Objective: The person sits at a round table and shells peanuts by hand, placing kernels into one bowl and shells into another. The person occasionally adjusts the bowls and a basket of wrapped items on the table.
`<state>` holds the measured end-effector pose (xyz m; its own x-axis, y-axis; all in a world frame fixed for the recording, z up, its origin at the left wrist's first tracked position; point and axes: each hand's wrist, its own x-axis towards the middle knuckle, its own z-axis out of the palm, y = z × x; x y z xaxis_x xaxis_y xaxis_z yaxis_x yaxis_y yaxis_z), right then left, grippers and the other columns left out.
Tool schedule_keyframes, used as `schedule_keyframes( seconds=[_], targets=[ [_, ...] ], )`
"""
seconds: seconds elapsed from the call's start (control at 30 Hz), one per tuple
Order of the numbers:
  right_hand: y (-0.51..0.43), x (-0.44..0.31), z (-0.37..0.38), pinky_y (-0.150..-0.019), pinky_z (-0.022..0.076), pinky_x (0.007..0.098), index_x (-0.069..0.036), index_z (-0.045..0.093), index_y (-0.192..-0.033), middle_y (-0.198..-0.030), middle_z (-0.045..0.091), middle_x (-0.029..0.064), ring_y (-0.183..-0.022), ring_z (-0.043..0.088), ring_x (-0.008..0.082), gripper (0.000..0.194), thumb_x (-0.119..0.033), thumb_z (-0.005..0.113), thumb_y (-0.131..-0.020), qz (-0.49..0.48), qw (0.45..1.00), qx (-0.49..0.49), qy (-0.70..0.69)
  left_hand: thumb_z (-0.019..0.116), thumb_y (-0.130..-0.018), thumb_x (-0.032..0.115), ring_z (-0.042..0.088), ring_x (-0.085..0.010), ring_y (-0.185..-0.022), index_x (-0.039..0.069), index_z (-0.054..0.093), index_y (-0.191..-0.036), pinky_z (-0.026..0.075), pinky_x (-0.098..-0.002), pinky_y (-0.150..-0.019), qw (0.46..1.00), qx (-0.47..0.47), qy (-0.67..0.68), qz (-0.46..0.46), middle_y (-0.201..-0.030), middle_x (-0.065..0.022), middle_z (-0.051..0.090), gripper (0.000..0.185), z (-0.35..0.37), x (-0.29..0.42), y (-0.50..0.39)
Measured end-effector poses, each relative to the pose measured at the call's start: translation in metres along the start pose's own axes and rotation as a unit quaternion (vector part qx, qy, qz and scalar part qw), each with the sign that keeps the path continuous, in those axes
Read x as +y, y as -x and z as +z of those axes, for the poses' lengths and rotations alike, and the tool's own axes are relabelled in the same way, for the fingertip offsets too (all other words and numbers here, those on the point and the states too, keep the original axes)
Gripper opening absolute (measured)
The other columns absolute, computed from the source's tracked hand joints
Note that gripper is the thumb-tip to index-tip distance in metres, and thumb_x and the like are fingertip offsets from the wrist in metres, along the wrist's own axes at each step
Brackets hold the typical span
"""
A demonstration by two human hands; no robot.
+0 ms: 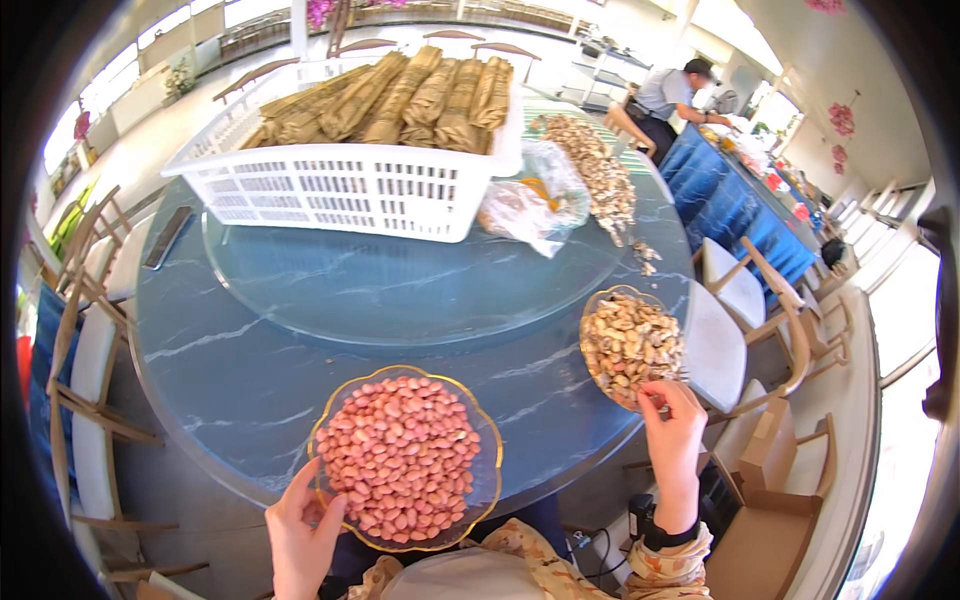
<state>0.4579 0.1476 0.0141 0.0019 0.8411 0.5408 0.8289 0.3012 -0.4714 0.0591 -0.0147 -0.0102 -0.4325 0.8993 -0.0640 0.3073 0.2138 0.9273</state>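
Observation:
A gold-rimmed glass bowl point(491, 480) of shelled pink-skinned peanuts point(397, 457) sits at the table's near edge, its lower part overhanging. My left hand point(304, 517) grips its left rim, thumb on the inner side. To the right stands a second gold-rimmed clear bowl point(586, 358), filled with peanut shells point(634, 341), some perhaps still whole. My right hand point(671, 420) is at this bowl's near rim, thumb and forefinger drawn together. Whether something small is pinched between them cannot be made out.
On the table's glass turntable point(405, 292) stands a white plastic basket point(337, 187) of dried-leaf bundles point(420, 97). Beside it lie a plastic bag point(536, 202) and a shell heap point(592, 169). A dark phone-like object point(168, 237) lies left. Chairs point(716, 345) surround the table; a person point(667, 101) works beyond.

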Motion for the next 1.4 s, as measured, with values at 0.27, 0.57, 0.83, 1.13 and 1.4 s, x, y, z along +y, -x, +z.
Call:
schedule_keyframes(
  seconds=[0.27, 0.57, 0.83, 1.13, 1.4],
  targets=[
    [0.003, -0.035, 0.005, -0.064, 0.0485, 0.0297, 0.002, 0.074, -0.100, -0.083, 0.067, 0.0085, -0.070, 0.061, 0.0177, 0.015, 0.006, 0.076, -0.086, -0.005, 0.996, -0.023, -0.083, 0.073, -0.094, -0.001, 0.066, -0.0070, -0.068, -0.011, 0.054, -0.141, 0.053, -0.0231, -0.062, 1.000, -0.016, 0.017, -0.011, -0.081, -0.0081, 0.073, 0.052, -0.002, 0.011, 0.005],
    [0.004, -0.124, 0.014, -0.085, 0.0573, 0.0413, -0.004, 0.071, -0.123, -0.109, 0.072, 0.0125, -0.100, 0.069, 0.0313, 0.039, 0.007, 0.068, -0.085, -0.273, 0.833, -0.409, -0.253, 0.073, -0.095, 0.001, 0.067, -0.0075, -0.068, -0.009, 0.053, -0.143, 0.054, -0.0235, -0.063, 0.999, -0.031, -0.024, 0.027, -0.082, -0.0084, 0.073, 0.054, -0.004, 0.009, 0.005],
    [0.037, -0.169, 0.047, -0.097, 0.0555, 0.0393, 0.002, 0.058, -0.141, -0.126, 0.067, 0.0182, -0.111, 0.067, 0.0302, 0.051, -0.007, 0.057, -0.091, -0.390, 0.733, -0.532, -0.167, 0.074, -0.093, 0.001, 0.067, -0.0077, -0.067, -0.009, 0.054, -0.143, 0.054, -0.0238, -0.063, 0.999, -0.037, -0.018, 0.015, -0.081, -0.0081, 0.072, 0.054, -0.004, 0.008, 0.004],
    [-0.006, -0.171, 0.066, -0.105, 0.0520, 0.0449, -0.002, 0.059, -0.143, -0.132, 0.067, 0.0234, -0.121, 0.065, 0.0401, 0.065, 0.014, 0.048, -0.081, -0.266, 0.748, -0.556, -0.247, 0.071, -0.093, -0.004, 0.065, -0.0053, -0.075, -0.007, 0.053, -0.146, 0.056, -0.0229, -0.065, 0.998, -0.060, -0.011, 0.020, -0.084, -0.0050, 0.070, 0.056, -0.007, 0.009, 0.002],
    [-0.035, -0.171, 0.064, -0.098, 0.0568, 0.0433, -0.002, 0.067, -0.132, -0.126, 0.071, 0.0199, -0.113, 0.070, 0.0383, 0.056, 0.015, 0.048, -0.083, -0.241, 0.759, -0.536, -0.281, 0.071, -0.093, -0.005, 0.065, -0.0058, -0.075, -0.007, 0.053, -0.146, 0.057, -0.0237, -0.067, 0.998, -0.061, -0.008, 0.032, -0.085, -0.0053, 0.070, 0.056, -0.007, 0.010, 0.001]
  ],
)
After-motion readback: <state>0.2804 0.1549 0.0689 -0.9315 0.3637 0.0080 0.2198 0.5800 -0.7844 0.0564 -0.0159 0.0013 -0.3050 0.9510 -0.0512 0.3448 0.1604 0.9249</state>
